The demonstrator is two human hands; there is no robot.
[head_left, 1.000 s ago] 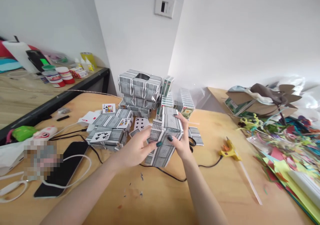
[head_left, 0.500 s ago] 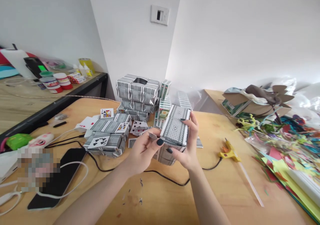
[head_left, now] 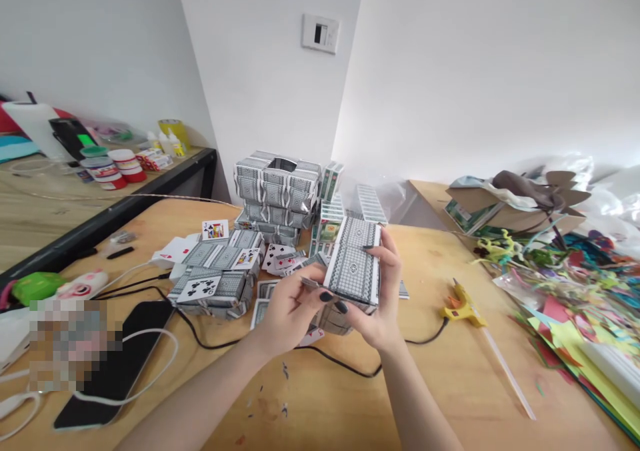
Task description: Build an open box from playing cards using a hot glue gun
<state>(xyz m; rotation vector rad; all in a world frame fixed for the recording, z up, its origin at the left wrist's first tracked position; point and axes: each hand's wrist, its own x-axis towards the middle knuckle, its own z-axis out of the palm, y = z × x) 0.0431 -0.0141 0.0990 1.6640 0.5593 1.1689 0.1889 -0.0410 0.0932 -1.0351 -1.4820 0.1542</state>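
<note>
A block of grey-patterned playing cards [head_left: 354, 261] is held up over the table in front of me. My right hand [head_left: 383, 291] wraps round its right side, with the fingers on top and the thumb at the near edge. At its lower left corner my left hand [head_left: 295, 304] pinches a card [head_left: 313, 282] that sticks out, and the thumb touches the block's near edge. Behind stands a taller stacked card structure [head_left: 277, 184] with an opening in its top. To the left lies a lower card structure [head_left: 220, 274] with loose face-up cards on it.
A yellow glue gun [head_left: 463, 306] with a clear stick lies at the right, its black cable [head_left: 340, 361] crossing in front. A black phone [head_left: 120, 357] is at the left. Paper scraps [head_left: 565, 324] and a cardboard box [head_left: 515, 207] are at the far right.
The block has tilted and shifted slightly down and to the right. My left thumb has moved closer to my right thumb. A red-marked card now shows beneath the block.
</note>
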